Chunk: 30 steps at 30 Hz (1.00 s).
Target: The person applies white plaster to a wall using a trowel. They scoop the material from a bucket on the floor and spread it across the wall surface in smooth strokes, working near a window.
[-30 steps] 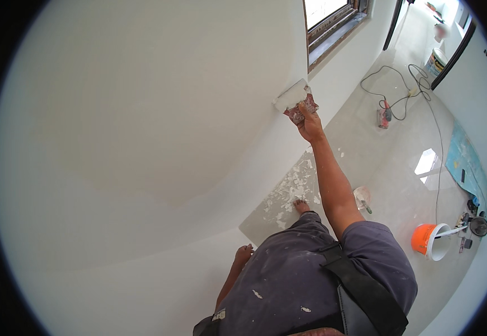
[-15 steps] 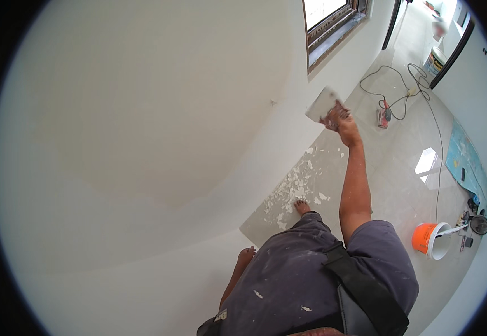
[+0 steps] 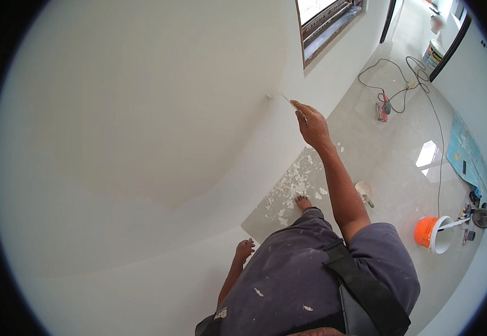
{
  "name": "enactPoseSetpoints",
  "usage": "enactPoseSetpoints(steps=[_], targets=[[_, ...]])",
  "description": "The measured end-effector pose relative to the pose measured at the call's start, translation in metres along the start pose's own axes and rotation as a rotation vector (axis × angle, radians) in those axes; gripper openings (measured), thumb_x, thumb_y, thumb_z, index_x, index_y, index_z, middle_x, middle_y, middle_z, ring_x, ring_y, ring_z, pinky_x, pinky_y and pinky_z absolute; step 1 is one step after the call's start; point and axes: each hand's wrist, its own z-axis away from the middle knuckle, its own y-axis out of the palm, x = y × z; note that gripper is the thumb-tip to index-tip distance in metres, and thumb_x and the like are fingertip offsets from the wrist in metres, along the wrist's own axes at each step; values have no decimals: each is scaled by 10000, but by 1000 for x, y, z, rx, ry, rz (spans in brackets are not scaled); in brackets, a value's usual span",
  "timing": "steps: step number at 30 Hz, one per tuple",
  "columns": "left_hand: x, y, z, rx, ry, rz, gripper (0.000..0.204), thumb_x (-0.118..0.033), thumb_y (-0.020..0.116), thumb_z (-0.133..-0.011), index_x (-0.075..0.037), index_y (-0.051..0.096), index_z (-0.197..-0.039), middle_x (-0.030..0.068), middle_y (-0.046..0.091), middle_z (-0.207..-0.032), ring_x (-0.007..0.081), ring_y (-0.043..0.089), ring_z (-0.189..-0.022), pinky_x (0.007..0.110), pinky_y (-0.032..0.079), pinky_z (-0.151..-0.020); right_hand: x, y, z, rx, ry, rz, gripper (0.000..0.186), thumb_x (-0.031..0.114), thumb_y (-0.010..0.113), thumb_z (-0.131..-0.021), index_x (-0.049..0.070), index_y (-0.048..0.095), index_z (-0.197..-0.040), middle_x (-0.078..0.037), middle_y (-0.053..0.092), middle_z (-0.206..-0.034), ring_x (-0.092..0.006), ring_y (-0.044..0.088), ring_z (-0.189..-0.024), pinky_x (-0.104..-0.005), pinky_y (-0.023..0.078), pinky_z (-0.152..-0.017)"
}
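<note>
My right hand is stretched forward to the wall, its fingers closed round a flat, broad putty knife. The blade shows edge-on, as a thin line. Beside its tip, a small pale lump sticks out from the white wall; I cannot tell whether they touch. The wall carries a slightly darker patch with uneven edges. My left hand hangs low beside the wall, holding nothing, its fingers loosely apart.
White flakes litter the tiles by my foot. A pale round piece with a handled tool lies right of my arm. Farther right are an orange bucket, a blue sheet, a red sander and its looping cord. A window opens ahead.
My right hand has swung left toward the wall and turned, so the putty knife's blade went from face-on to edge-on. My left hand has risen slightly, its fingers showing more.
</note>
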Motion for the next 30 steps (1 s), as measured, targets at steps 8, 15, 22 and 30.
enactPoseSetpoints(steps=[8,15,22,30], targets=[[26,7,1,-21,-7,-57,482,-402,491,-978,28,632,-1146,140,704,-988,210,668,-832,340,521,-739,-9,-26,-15,339,-66,366,372,-18,546,-856,136,675,-1169,-60,665,-1186,-289,595,-1095,-393,495,-924],[49,7,2,10,-97,-235,508,-435,468,-966,9,658,-1122,146,717,-995,233,682,-924,362,505,-856,-6,-8,-28,194,-27,118,318,-11,549,-889,104,674,-1158,-103,671,-1150,-312,620,-1042,-403,507,-891],[38,7,-8,1,75,-139,488,-397,488,-976,41,617,-1150,149,703,-981,222,666,-834,352,520,-730,-7,-5,-18,330,-24,142,319,12,538,-897,125,678,-1160,-98,670,-1147,-315,613,-1049,-410,501,-897],[8,5,12,-30,-59,-105,483,-395,494,-976,42,623,-1139,137,702,-974,201,656,-768,338,514,-706,-5,-1,-19,413,-183,207,328,47,525,-895,151,685,-1162,-63,669,-1166,-286,599,-1077,-399,481,-933]])
